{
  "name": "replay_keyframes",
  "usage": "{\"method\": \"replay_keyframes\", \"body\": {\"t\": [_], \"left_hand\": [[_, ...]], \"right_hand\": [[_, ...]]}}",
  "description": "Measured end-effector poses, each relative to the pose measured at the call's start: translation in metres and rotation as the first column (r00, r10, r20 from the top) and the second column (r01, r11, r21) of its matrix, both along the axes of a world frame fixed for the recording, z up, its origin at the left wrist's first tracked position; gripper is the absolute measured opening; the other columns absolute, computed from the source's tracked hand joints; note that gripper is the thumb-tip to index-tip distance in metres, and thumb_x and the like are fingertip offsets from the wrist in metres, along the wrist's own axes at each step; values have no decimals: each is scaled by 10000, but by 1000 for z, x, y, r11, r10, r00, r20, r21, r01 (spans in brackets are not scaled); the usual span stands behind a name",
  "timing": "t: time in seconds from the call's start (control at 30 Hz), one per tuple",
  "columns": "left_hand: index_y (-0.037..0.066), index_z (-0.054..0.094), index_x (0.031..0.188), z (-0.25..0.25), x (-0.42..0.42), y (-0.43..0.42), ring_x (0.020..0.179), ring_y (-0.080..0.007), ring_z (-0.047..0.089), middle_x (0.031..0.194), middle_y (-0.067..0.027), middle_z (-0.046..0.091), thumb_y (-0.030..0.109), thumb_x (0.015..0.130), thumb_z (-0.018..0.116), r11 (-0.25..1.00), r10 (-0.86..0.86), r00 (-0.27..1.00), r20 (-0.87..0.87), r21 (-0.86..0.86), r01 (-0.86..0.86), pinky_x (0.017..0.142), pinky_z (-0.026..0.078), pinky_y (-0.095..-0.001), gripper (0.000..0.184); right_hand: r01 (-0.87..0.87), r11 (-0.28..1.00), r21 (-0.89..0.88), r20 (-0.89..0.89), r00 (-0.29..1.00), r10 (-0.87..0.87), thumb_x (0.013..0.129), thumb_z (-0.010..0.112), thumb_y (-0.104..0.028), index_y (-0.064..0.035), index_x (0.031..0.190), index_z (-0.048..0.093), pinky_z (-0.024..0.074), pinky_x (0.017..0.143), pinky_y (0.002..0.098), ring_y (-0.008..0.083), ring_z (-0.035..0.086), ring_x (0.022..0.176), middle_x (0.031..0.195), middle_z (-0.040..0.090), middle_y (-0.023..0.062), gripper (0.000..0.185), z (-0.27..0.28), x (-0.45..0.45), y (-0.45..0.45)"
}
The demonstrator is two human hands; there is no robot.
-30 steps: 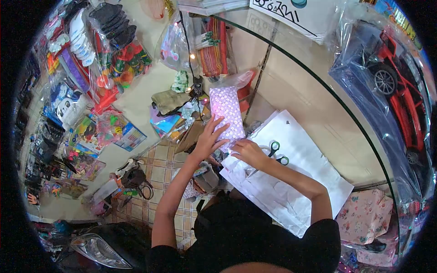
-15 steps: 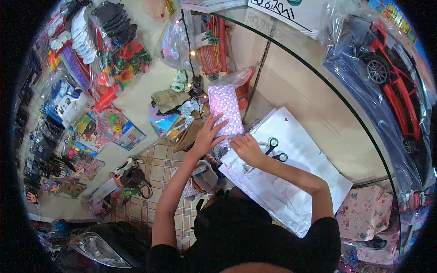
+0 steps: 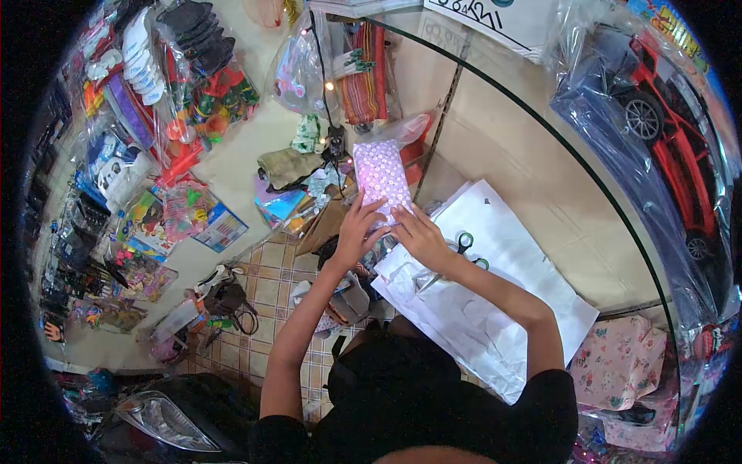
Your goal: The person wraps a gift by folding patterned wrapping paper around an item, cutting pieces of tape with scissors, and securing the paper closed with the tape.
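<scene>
A lilac parcel in daisy-patterned wrapping [image 3: 382, 172] lies lengthwise in front of me, its near end between my hands. My left hand [image 3: 358, 230] rests on the parcel's near left side, fingers spread over the paper. From the right, my right hand [image 3: 420, 237] lies on the near end with its fingers stretched out, fingertips close to those of the left. The fold under the fingertips is mostly hidden. Just right of my right hand, scissors with green and black handles [image 3: 464, 243] lie on white paper sheets [image 3: 514, 290], partly covered by my wrist.
A curved glass edge [image 3: 573, 133] runs along the right, with a boxed red toy car [image 3: 680, 158] beyond it. Bagged goods [image 3: 205, 108] crowd the left. A black cable with small lights [image 3: 325, 81] hangs near the parcel. Pink floral wrapped packages [image 3: 622, 359] sit at lower right.
My right hand has gone from bent fingers at the parcel's near right corner to stretched fingers on its near end. The left hand has shifted slightly down the parcel's side.
</scene>
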State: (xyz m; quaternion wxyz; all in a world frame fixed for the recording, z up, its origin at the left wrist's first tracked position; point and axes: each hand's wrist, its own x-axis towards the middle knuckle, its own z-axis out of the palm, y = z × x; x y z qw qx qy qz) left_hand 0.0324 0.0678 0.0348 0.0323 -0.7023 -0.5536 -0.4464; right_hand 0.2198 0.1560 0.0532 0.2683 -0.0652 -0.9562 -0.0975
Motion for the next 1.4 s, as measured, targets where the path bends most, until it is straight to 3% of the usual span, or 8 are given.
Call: {"method": "replay_keyframes", "body": {"t": [0.27, 0.53, 0.63, 0.73, 0.87, 0.97, 1.27, 1.4], "left_hand": [[65, 657, 958, 7, -9, -12, 1363, -429, 329, 1334, -66, 560, 116, 808, 687, 992, -120, 993, 19, -32, 121, 1108, 308, -477, 161], [62, 650, 984, 5, -12, -9, 1350, -427, 352, 1332, -37, 563, 124, 763, 737, 993, -120, 992, -41, -9, 119, 1057, 392, -473, 246], [64, 648, 983, 1, -12, -8, 1349, -428, 353, 1329, -35, 564, 117, 767, 731, 995, -104, 992, -73, 5, 104, 1045, 409, -465, 237], [64, 644, 982, 2, -11, -7, 1349, -429, 350, 1329, -35, 563, 117, 778, 723, 994, -100, 991, -85, 33, 103, 1042, 414, -459, 225], [61, 638, 980, 1, -10, -8, 1349, -433, 348, 1330, -35, 561, 124, 792, 717, 995, -98, 992, -78, 21, 100, 1041, 413, -463, 213], [57, 638, 980, -2, -12, -5, 1353, -432, 340, 1336, -37, 556, 123, 800, 708, 993, -112, 991, -76, 40, 115, 1042, 415, -460, 204], [51, 636, 1013, 1, -16, -5, 1354, -403, 354, 1322, -44, 568, 140, 801, 708, 989, -148, 987, -64, -26, 146, 1056, 405, -453, 241], [55, 637, 1017, 6, -12, -7, 1324, -403, 395, 1288, -90, 579, 131, 798, 723, 988, -146, 988, 49, -41, 148, 1061, 393, -460, 248]], "right_hand": [[-33, 992, -126, -77, 997, 23, 838, 623, -135, 25, 979, 612, 438, 1023, 412, 306, 565, 1164, 1199, 591, 188, 213, 7, -3, -2], [-39, 973, -227, -143, 990, 6, 826, 660, -137, 17, 956, 629, 497, 946, 389, 290, 585, 1137, 1180, 607, 145, 204, 2, -4, -1], [-95, 925, -367, -154, 987, 40, 826, 688, -185, -9, 1033, 605, 533, 859, 386, 288, 602, 1100, 1239, 574, 129, 284, 5, -2, 6], [13, 800, -600, -23, 999, -33, 822, 710, -232, -43, 1128, 561, 550, 785, 380, 296, 618, 1054, 1309, 522, 127, 389, 31, 5, 12], [-77, 917, -391, -14, 997, 78, 770, 749, -287, -54, 1218, 520, 464, 957, 437, 323, 562, 1140, 1359, 476, 146, 554, 32, 1, 29], [-93, 915, -393, -26, 996, 90, 727, 767, -318, -44, 1240, 535, 400, 1038, 449, 320, 526, 1196, 1352, 494, 155, 625, 30, -1, 36], [-114, 851, -513, -31, 993, 114, 742, 770, -305, -83, 1158, 644, 444, 998, 429, 306, 570, 1155, 1249, 594, 134, 489, 23, -2, 49], [-119, 824, -555, -76, 993, 93, 782, 748, -284, -104, 1156, 651, 457, 977, 424, 303, 578, 1140, 1249, 597, 125, 426, 26, -1, 42]]}}
